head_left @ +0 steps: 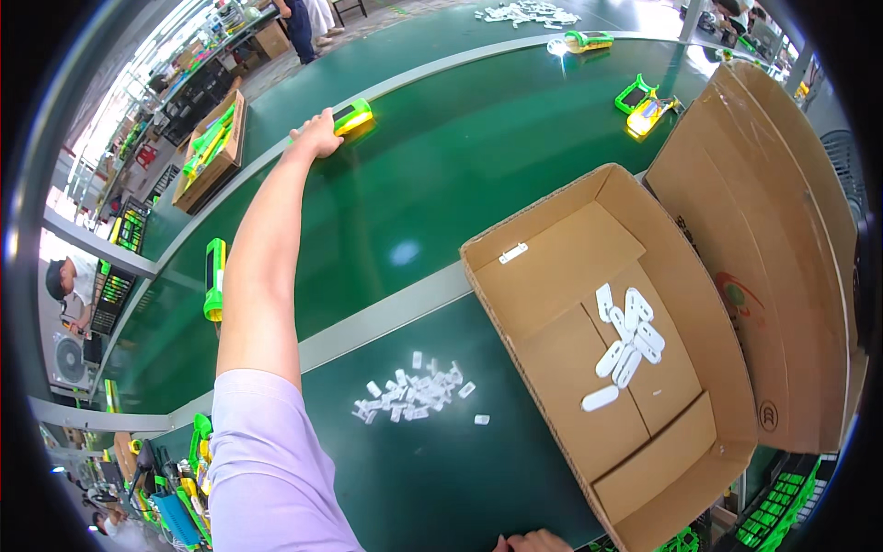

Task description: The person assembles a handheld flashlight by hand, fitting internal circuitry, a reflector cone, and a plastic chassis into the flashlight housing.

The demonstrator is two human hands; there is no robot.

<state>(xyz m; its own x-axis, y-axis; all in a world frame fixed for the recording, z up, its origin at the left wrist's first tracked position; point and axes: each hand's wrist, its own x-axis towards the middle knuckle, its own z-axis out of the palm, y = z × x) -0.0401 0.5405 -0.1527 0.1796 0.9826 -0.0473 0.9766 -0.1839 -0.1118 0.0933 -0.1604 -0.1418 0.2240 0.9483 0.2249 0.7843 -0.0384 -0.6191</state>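
Left hand (317, 135) is stretched way out, fingers closed on the green-and-yellow handheld device (352, 117) on the far green conveyor belt (441, 156) — grip that far out could slip; right hand (533, 542) barely peeks in, can't tell its state.

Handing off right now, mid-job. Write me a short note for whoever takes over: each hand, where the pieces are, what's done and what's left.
Left hand: stretched far out over the green belt, resting on a green and yellow device; whether the grip has closed cannot be told.
Right hand: only a sliver at the lower edge, near the cardboard box; state unclear.
Pieces: more green devices lie on the belt, one near the left, two far right. Small white parts are piled on the table and in the box.
Done: some white parts are in the box.
Left: the reached device has not been lifted.
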